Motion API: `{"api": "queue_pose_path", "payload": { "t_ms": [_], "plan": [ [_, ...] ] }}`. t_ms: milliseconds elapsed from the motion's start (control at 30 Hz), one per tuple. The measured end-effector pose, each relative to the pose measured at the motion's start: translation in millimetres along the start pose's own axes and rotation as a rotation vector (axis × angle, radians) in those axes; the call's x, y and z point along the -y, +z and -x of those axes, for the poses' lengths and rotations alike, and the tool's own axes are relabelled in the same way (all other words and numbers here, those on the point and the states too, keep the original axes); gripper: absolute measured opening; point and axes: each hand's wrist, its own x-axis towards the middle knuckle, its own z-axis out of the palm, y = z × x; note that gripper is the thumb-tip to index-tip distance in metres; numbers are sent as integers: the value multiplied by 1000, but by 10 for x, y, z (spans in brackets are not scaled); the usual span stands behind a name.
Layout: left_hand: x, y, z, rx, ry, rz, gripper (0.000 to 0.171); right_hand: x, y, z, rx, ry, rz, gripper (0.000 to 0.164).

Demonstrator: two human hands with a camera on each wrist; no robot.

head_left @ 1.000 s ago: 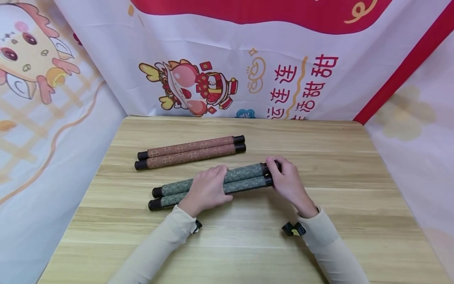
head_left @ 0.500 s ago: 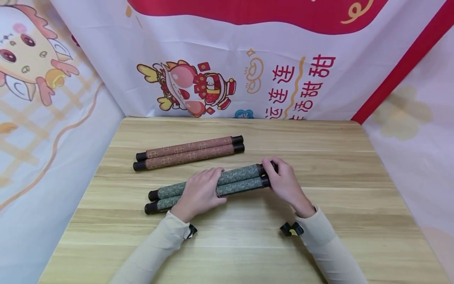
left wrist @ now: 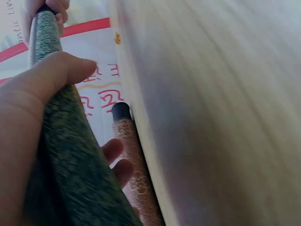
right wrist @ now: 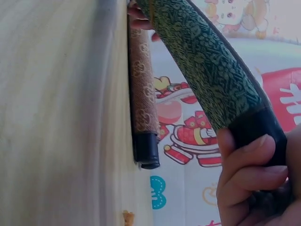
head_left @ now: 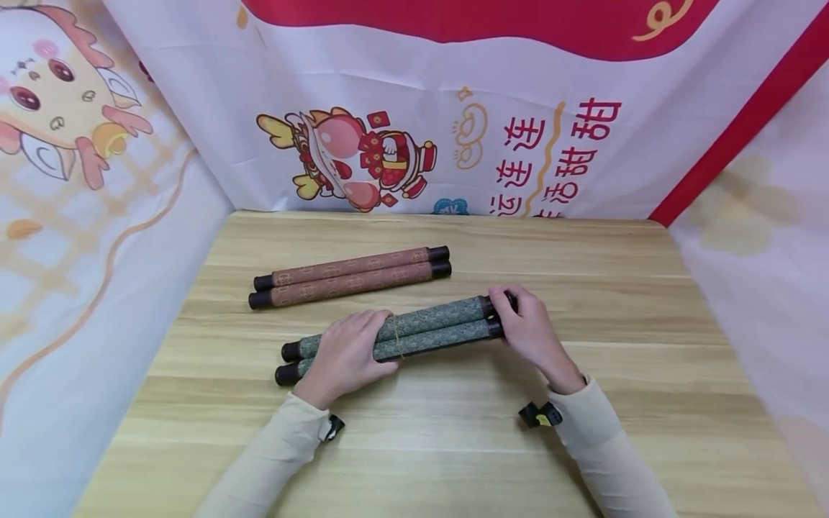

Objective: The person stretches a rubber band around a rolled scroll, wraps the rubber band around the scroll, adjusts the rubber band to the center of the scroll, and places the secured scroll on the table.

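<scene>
"What was mid-frame in the head view?"
"Two green patterned rolls (head_left: 447,315) with dark end caps (head_left: 291,352), side by side; a thin yellowish band (head_left: 398,337) crossed them."
"Their slant?"
"Left ends sat lower; right ends higher."

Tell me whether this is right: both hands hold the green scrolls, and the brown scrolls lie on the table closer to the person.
Not quite: the head view shows the brown scrolls lying on the table farther from the person than the green scrolls, which the left hand and right hand do hold.
</scene>
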Motion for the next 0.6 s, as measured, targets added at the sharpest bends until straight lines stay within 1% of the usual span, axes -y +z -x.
{"api": "queue_pose_path", "payload": {
  "t_ms": [67,167,300,433,600],
  "plan": [
    [-24,-15,-21,-5,9,16,94,-3,-13,7,3,0,2,49],
    [-83,-37,-76,-7,42,46,101,-8,-8,16,2,1,-3,48],
    [-131,-37,-131,12,74,97,99,-26,15,24,-2,10,-12,47],
    [-88,-43,-112,45,78,134,96,-28,18,17,4,9,-18,48],
    [-36,-80,-88,82,140,173,97,-22,-6,2,4,-4,-6,49]
  ]
}}
